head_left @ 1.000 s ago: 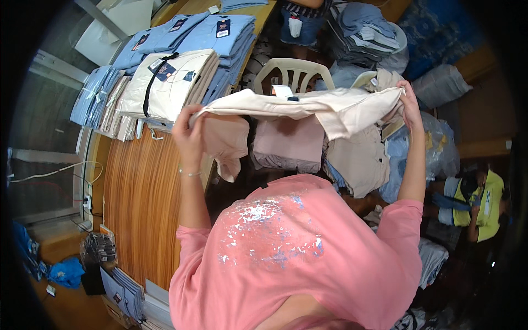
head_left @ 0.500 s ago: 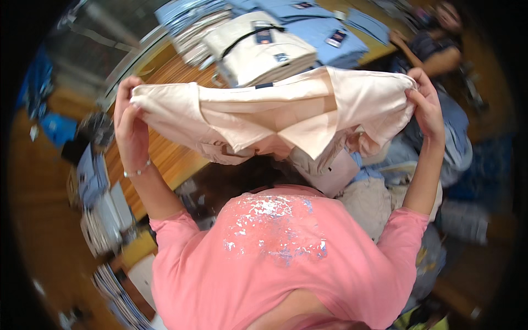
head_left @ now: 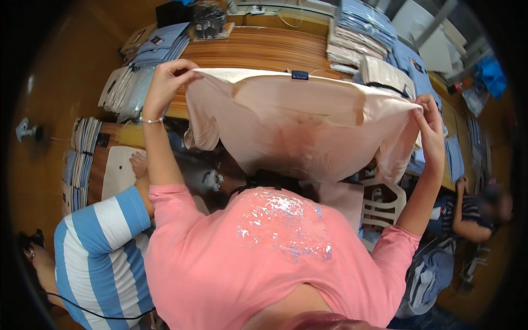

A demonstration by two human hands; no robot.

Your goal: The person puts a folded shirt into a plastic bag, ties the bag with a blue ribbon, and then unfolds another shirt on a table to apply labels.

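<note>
Left hand (head_left: 175, 81) and right hand (head_left: 430, 124) pinch a cream shirt (head_left: 297, 129), opened out, not laid down, at the counter (head_left: 264, 47).

Wood tbl (head_left: 269, 47): blue/beige folded clothes (head_left: 363, 27), stkd R.

The person (head_left: 286, 275) wears the camera on the head, and it looks down at both hands (head_left: 166, 83) (head_left: 433, 125) from close by, seeing very wide, even the tabletop (head_left: 261, 48) beyond the hands
</note>
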